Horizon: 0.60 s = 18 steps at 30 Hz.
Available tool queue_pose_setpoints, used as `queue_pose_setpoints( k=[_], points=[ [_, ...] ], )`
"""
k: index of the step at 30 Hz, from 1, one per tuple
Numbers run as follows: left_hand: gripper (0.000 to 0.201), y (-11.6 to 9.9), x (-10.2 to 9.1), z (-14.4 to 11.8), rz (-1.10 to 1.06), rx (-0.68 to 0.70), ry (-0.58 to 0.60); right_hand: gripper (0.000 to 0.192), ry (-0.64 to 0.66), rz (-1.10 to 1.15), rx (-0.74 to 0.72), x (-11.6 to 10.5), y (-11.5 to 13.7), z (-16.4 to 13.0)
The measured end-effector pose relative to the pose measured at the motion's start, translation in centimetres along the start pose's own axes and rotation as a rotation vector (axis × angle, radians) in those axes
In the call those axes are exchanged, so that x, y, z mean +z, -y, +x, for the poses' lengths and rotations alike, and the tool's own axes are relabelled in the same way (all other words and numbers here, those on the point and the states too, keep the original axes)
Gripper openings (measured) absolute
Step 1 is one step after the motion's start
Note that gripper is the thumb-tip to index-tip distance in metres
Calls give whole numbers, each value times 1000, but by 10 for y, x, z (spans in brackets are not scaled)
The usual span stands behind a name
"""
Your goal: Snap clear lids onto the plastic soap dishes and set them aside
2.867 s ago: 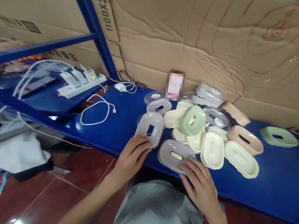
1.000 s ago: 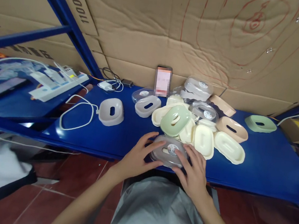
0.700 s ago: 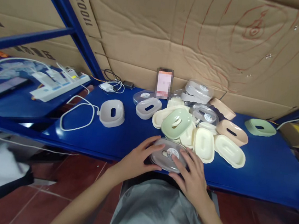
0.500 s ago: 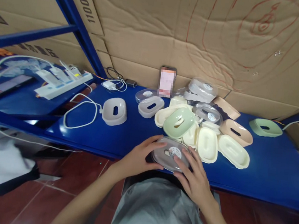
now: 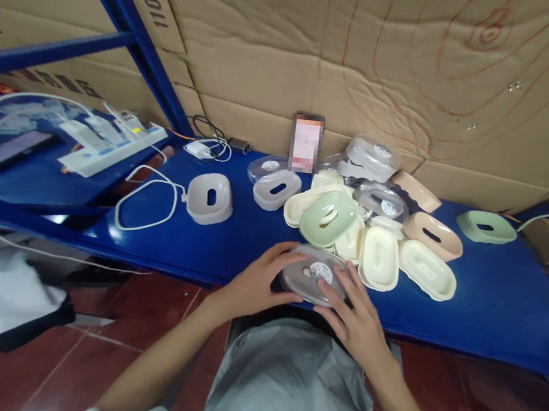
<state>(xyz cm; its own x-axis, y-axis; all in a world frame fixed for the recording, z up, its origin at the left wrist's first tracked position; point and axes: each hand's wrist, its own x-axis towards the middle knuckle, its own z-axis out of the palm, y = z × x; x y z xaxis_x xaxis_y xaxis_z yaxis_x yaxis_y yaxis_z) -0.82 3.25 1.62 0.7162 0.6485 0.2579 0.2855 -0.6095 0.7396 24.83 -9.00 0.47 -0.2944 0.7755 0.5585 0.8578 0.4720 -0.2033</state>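
The grey lidded soap box sits at the near edge of the blue desk, between the two hands. The left hand cups its left end with fingers spread and curled over the rim; the right hand presses open fingers on its right end and lid. Its long axis runs left to right, lid up. Just beyond the fingers lies a green soap dish.

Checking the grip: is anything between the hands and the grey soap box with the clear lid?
Nothing visible: the left hand and right hand both rest directly on the grey soap box at the shelf's front edge.
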Motion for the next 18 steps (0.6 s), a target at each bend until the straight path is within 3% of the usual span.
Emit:
queue_pose_setpoints(
  k=[6,11,15,18],
  points=[
    [80,1,0,-2,-12,82,-30,68,-40,93,36,-3,-3,-2],
    [59,0,-2,-2,7,106,-91,74,-175,179,51,-16,-7,-13],
    [62,-5,4,0,197,69,-35,79,-305,78,17,-33,-18,-36],
    [59,-8,13,3,365,62,-67,82,-464,-139,86,-54,-43,-67]
  ],
)
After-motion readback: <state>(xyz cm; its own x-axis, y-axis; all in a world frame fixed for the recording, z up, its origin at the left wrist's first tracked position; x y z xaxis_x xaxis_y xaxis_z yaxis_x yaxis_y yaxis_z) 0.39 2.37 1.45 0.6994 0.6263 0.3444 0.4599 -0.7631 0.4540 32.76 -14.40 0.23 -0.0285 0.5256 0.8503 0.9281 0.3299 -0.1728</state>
